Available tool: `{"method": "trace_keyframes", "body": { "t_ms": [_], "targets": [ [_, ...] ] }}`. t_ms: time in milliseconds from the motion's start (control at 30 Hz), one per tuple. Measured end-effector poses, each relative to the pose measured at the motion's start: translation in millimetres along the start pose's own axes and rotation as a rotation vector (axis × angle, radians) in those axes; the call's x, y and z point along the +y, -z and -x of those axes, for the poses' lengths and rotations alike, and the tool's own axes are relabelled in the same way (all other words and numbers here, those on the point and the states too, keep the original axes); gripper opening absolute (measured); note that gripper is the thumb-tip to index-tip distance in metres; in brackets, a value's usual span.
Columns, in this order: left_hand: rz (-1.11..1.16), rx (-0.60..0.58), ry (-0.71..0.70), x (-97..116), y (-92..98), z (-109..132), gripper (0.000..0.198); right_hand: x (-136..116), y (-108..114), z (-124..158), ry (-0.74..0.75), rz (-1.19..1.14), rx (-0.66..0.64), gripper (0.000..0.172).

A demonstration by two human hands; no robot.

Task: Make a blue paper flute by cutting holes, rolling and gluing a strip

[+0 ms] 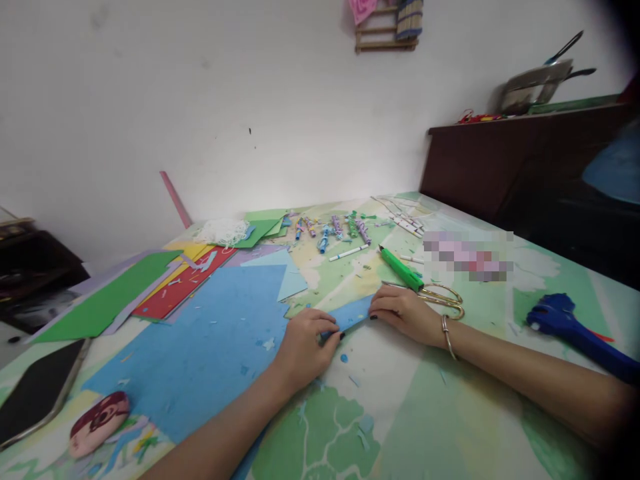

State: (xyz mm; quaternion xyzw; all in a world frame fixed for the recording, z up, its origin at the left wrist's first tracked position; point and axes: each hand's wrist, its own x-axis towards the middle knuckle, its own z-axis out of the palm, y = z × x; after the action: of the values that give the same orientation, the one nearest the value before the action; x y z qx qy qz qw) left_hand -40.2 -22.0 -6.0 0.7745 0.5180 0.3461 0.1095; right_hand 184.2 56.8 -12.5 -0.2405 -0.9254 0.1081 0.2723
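Blue narrow paper strip [353, 313], likely light, crease-prone, suits end grips: left hand [306, 347] and right hand [409, 313], nearly closed, pinch there.

Left hand [309, 343] curled, thumb and fingertips pinching tight! Right hand [409, 313] palm-down, fingers bent, both short of the tabletop's [415, 413] far edge!

A small wooden rack [387, 47] hangs on the white wall [150, 87] above a phone [43, 387].
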Motion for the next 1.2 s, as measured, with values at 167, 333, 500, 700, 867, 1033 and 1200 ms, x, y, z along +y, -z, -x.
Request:
{"method": "trace_keyframes", "body": {
  "t_ms": [167,333,500,700,867,1033,1200],
  "targets": [
    [-0.089,-0.015,0.106,0,2.4,-9,0.011,-2,-1,-8,-0.114,0.017,-0.019,0.019],
    [-0.106,-0.075,0.265,-8,1.6,-20,0.015,-4,6,-24,-0.305,-0.039,-0.119,0.012],
    [-0.085,-0.039,0.193,-14,-2.9,-19,0.009,6,12,-43,-0.361,-0.062,-0.298,0.009],
    [-0.385,0.081,-0.31,-7,-6.0,-13,0.016,21,10,-56,-0.389,-0.175,-0.407,0.009],
    [-0.512,-0.038,-0.367,-4,-9.7,-17,0.02,21,4,-53,-0.396,-0.205,-0.326,0.006],
    [-0.586,-0.068,-0.355,-6,-13.5,-17,0.021,14,8,-39,-0.136,-0.087,-0.135,0.008],
    [-0.612,-0.067,-0.308,-11,-15.0,-17,0.021,13,14,-29,0.147,0.03,-0.039,0.015]
  ]
}}
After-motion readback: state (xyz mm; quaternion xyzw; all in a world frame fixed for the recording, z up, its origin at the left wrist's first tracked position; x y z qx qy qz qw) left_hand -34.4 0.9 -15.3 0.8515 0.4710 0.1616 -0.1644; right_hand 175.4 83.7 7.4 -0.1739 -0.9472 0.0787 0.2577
